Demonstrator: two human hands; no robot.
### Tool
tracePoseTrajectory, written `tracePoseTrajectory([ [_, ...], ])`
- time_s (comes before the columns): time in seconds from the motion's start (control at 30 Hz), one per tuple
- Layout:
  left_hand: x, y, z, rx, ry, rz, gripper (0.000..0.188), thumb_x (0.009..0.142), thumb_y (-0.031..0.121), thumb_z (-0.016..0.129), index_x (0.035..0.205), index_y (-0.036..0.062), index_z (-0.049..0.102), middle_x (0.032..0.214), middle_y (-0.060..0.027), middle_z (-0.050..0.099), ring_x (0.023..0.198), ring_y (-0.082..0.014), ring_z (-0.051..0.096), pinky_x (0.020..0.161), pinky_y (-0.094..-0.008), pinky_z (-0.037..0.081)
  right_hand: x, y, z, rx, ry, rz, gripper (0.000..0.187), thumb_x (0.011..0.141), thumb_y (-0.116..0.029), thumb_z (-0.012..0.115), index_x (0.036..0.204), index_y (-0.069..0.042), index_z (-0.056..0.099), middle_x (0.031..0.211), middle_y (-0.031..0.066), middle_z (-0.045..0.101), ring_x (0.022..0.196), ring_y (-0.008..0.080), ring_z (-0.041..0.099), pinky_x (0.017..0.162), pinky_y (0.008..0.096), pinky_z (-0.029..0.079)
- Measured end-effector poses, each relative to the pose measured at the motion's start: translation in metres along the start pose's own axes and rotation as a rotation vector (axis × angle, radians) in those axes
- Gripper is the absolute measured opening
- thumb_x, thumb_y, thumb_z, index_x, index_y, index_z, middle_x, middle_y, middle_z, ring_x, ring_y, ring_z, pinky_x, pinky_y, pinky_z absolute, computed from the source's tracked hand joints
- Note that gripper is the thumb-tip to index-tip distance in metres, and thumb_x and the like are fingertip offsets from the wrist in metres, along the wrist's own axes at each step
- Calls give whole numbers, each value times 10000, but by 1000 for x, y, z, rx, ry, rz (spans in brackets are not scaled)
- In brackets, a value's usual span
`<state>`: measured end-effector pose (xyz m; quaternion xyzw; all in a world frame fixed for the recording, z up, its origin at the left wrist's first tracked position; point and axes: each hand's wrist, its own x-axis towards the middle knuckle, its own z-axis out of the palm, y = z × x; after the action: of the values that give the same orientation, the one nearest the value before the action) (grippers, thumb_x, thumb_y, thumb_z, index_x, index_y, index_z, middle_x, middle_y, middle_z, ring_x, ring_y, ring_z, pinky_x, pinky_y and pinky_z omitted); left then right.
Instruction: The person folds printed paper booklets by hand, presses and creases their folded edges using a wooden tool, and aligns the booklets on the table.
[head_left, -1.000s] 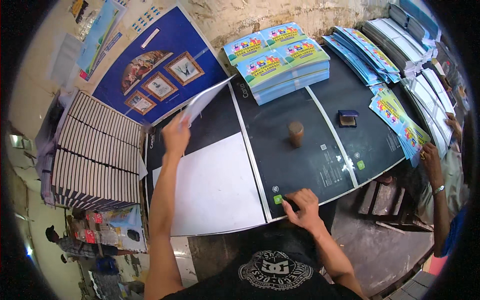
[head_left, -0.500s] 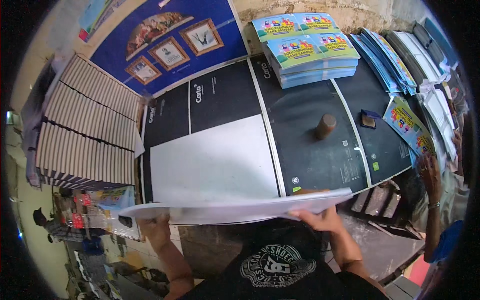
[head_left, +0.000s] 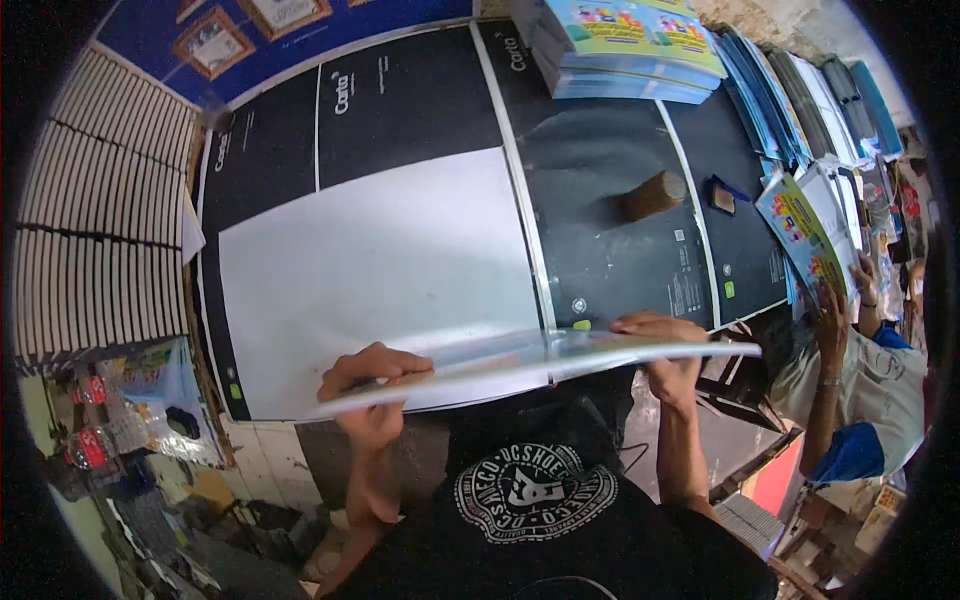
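Observation:
Near the front edge of the table I hold a wide stack of white paper sheets (head_left: 500, 381), seen almost edge-on, so its count and the face of the sheets cannot be made out. My left hand (head_left: 372, 390) grips the left part, fingers curled over the top. On the right part, my right hand (head_left: 665, 350) is closed round the edge, thumb below and fingers behind. Beneath and beyond the stack lies a large white sheet (head_left: 380, 250) on the black table covering (head_left: 420, 110).
A brown cylinder (head_left: 654, 196) and a small ink pad (head_left: 724, 197) stand on the right. Colourful printed booklets (head_left: 640, 75) are piled behind. Rows of bound books (head_left: 105, 215) line the left. At far right, a co-worker's hand (head_left: 830, 312) touches a printed cover (head_left: 795, 225).
The held stack has tipped edge-on and its right end has risen; my left hand has moved inward and its fingers now curl over the top. The view has shifted, showing the white sheet larger.

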<state>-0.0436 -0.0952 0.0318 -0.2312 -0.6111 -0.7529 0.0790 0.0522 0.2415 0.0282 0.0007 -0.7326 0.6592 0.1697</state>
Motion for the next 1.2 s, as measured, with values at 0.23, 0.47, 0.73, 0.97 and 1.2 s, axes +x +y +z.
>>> tracePoseTrajectory([
  [0.23, -20, -18, -5, 109, 2, -245, 175, 850, -51, 751, 1000, -33, 662, 922, -215, 753, 799, -243, 738, 745, -329, 583, -16, 25, -7, -58, 115, 515, 210, 871, -93, 790, 1030, 40, 759, 980, 154, 767, 865, 205, 708, 834, 349, 572],
  [0.47, -13, -5, 4, -110, -42, -129, 206, 883, 32, 749, 971, 8, 565, 917, -217, 710, 843, -277, 695, 812, -421, 560, -6, 9, -10, 6, -18, 6, 186, 871, -69, 823, 1018, 30, 768, 912, 87, 765, 855, 173, 715, 805, 348, 596],
  [0.73, -40, -29, -1, 91, 193, -234, 260, 828, -109, 738, 1051, -28, 632, 1103, -156, 701, 990, -225, 693, 876, -408, 567, -19, 13, -4, 47, 92, 304, 234, 871, -120, 809, 1007, 57, 741, 981, 160, 756, 935, 247, 728, 866, 381, 586],
  [0.97, -55, -71, -5, 166, 246, -284, 310, 916, -57, 658, 1217, -60, 585, 1207, -164, 652, 1096, -258, 646, 1031, -435, 491, -31, 48, -4, 80, 138, 314, 161, 920, -103, 788, 1028, 17, 777, 988, 62, 778, 918, 117, 696, 848, 298, 562],
  [1.2, -52, 1, 19, 405, 273, -895, 370, 1028, 140, 618, 1302, -99, 550, 1241, -163, 629, 1161, -232, 594, 1014, -382, 478, -44, -12, -16, -27, 63, 575, 316, 945, -221, 773, 1062, 71, 741, 939, 96, 771, 825, 124, 691, 749, 291, 559],
])
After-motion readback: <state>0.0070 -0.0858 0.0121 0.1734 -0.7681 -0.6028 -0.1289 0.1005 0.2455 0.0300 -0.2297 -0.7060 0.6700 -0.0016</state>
